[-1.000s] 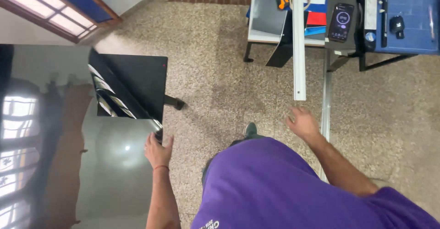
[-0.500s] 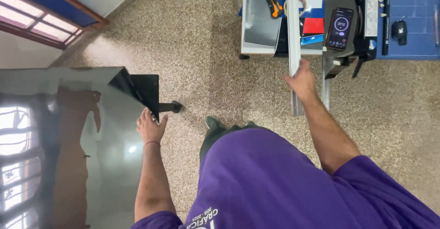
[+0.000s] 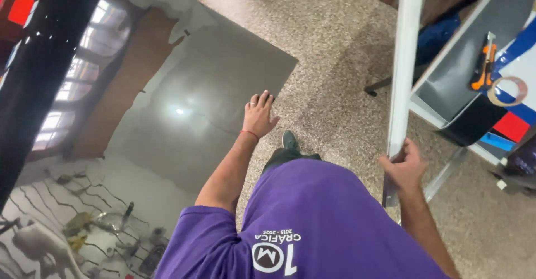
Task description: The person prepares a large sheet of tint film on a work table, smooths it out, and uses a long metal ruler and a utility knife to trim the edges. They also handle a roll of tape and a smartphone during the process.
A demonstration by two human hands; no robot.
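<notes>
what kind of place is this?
Likely a sign or print workshop: a large glossy sheet on a speckled floor under the left hand, a long white rail in the right hand, a utility knife on the worktable.

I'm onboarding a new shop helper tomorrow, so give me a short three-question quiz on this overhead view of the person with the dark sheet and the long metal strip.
1. True or false: the left hand lies flat on the glossy dark sheet.
2. What does the right hand grip?
A. an orange utility knife
B. a long white metal strip
C. a tape roll
3. Fill in: the orange utility knife lies on the ____ at the upper right.

Key
1. True: palm down, fingers spread near the sheet's right edge.
2. B: the long white metal strip stands nearly upright in its grip.
3. Worktable, next to the tape roll.
</notes>
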